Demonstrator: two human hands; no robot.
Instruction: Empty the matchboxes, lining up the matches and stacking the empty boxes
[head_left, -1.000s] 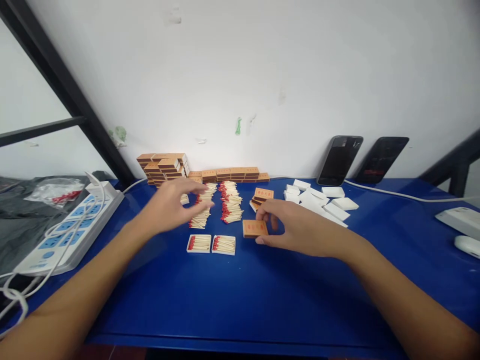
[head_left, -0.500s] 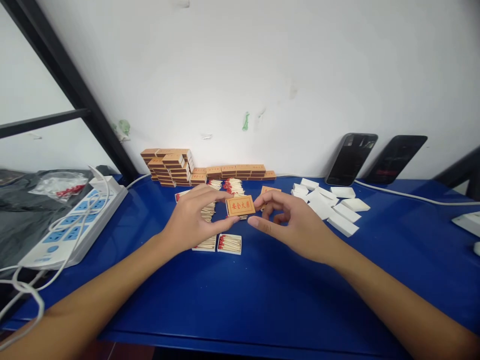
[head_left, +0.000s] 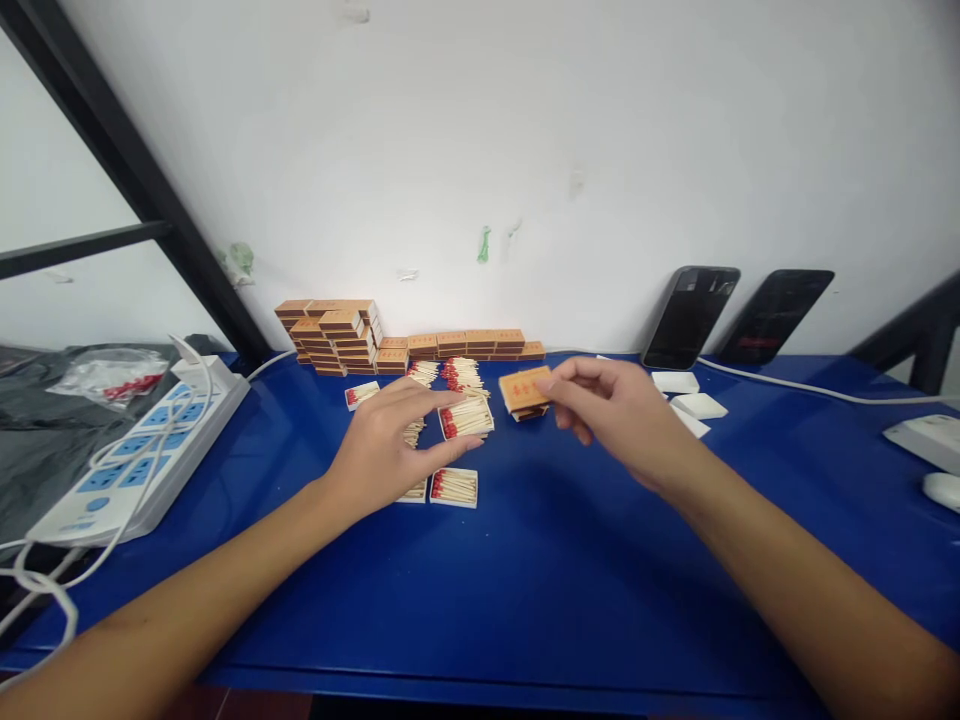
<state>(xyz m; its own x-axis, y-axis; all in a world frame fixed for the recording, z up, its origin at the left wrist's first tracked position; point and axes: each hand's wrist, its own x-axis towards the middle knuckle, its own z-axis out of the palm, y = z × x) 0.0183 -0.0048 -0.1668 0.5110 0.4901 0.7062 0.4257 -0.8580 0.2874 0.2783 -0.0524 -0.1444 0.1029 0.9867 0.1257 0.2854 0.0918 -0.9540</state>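
My right hand (head_left: pixel 611 410) pinches the right end of an orange matchbox (head_left: pixel 523 388) between thumb and fingers. The matchbox is over or against another matchbox (head_left: pixel 534 413) on the table; I cannot tell whether it rests on it. My left hand (head_left: pixel 397 435) has its thumb and index finger apart, holding nothing that I can see. Its fingertips are at the long edges of a white tray of red-headed matches (head_left: pixel 466 418). Nearer to me lies another filled tray (head_left: pixel 454 487), with one more (head_left: pixel 414 492) beside it, partly covered by my left hand.
Stacked matchboxes (head_left: pixel 337 335) stand along the wall, with loose matches (head_left: pixel 463 376) before them. White trays (head_left: pixel 699 405) lie on the right, partly hidden by my right hand. Two phones (head_left: pixel 690 315) lean on the wall. A power strip (head_left: pixel 142 450) with cables is at left.
The matchbox has gone from between both hands to the right, in my right hand alone. My left hand has let go of it, and the filled tray beneath is uncovered.
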